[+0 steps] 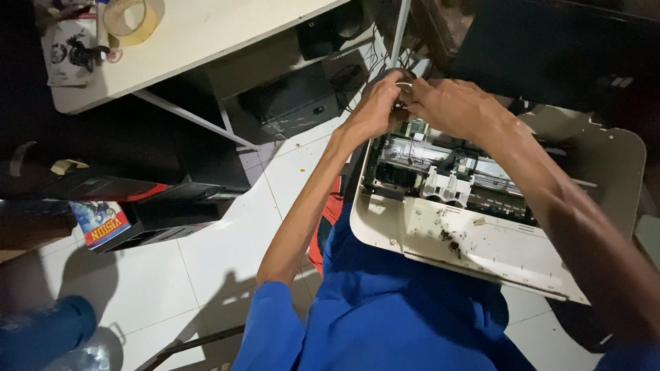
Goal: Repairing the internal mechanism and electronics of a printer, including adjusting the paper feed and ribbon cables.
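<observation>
An opened printer, cream-white with its top cover removed, is seen resting on the lap of a person in blue clothing. Its inner mechanism (rollers, a carriage and grey plastic parts) is exposed along the far side, and dark specks of dirt are scattered over the bare lower panel. The left hand and the right hand are brought together at the far left corner of the printer, just above the mechanism. The fingers of both hands are curled narrowly around a small dark part with a pale ring or wire on it; what that part is cannot be told, since it is largely hidden by the fingers. Beyond the hands, dark cables are seen hanging beside a table leg. A white table carrying a roll of tape is shown at upper left, and black equipment cases are stacked on the white tiled floor.
</observation>
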